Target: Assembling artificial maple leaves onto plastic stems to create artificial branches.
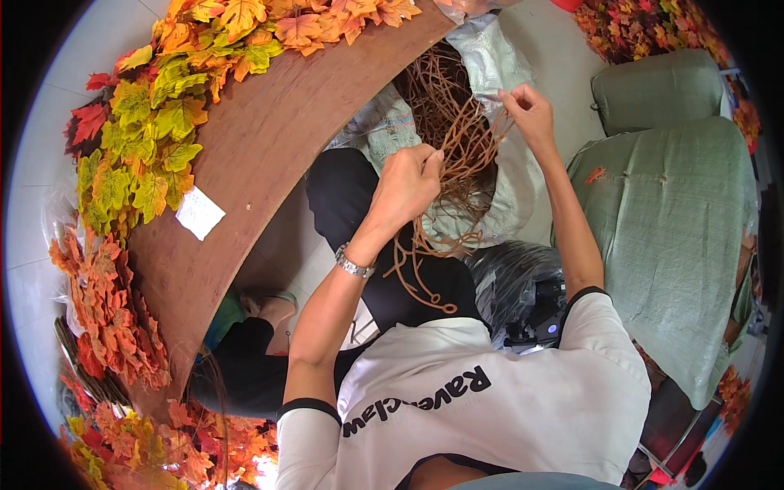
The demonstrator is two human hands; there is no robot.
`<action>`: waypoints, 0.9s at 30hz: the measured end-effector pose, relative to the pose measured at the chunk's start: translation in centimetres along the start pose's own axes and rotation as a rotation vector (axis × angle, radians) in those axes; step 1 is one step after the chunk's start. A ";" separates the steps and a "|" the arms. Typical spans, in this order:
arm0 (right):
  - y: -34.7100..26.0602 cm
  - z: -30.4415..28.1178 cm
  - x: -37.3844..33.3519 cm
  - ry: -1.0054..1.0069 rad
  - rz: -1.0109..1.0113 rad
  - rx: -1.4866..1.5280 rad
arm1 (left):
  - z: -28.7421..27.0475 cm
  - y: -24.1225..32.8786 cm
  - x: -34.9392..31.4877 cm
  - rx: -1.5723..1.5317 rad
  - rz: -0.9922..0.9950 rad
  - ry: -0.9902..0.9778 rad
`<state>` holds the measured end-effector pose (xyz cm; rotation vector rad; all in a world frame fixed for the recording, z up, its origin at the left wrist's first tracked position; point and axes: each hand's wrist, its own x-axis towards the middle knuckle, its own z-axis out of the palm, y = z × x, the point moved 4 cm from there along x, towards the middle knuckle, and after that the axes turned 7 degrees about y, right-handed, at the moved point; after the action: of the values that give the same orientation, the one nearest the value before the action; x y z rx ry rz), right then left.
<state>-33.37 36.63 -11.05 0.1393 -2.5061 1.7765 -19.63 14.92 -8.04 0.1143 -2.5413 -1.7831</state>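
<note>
A tangle of thin brown vine-like stems (pixel 465 151) spills from an open white woven sack (pixel 514 192) in front of me. My left hand (pixel 408 184) is closed around a bunch of these stems above my knee; their looped ends hang down over my dark trousers. To the right, my right hand (pixel 529 113) pinches the tips of some stems at the sack's edge, thumb against fingers. More stems lie deep inside the sack, partly hidden by its folds.
On the left a curved brown wooden table (pixel 269 122) carries yellow-green artificial maple leaves (pixel 155 122), orange-red leaves (pixel 110 310) and a white paper slip (pixel 199 214). Large green wrapped bales (pixel 665 237) stand at right. Clear plastic with a black object (pixel 535 314) lies beside my leg.
</note>
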 end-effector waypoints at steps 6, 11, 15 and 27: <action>-1.0 1.8 1.3 -0.237 -0.304 -0.362 | 1.4 0.3 1.2 0.081 0.053 0.058; -0.1 1.4 2.1 -0.215 -0.178 -0.302 | 3.6 -0.5 3.3 0.052 -0.179 -0.040; -2.2 2.3 0.4 -0.254 -0.251 -0.309 | 6.4 -0.9 6.4 0.171 -0.076 0.014; 2.6 -3.3 1.2 -0.219 0.103 0.222 | 7.3 -1.9 11.0 0.329 -0.127 -0.245</action>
<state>-34.81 40.59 -12.28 0.2323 -2.4879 2.1903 -31.08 20.23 -12.42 0.0703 -3.0510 -1.4785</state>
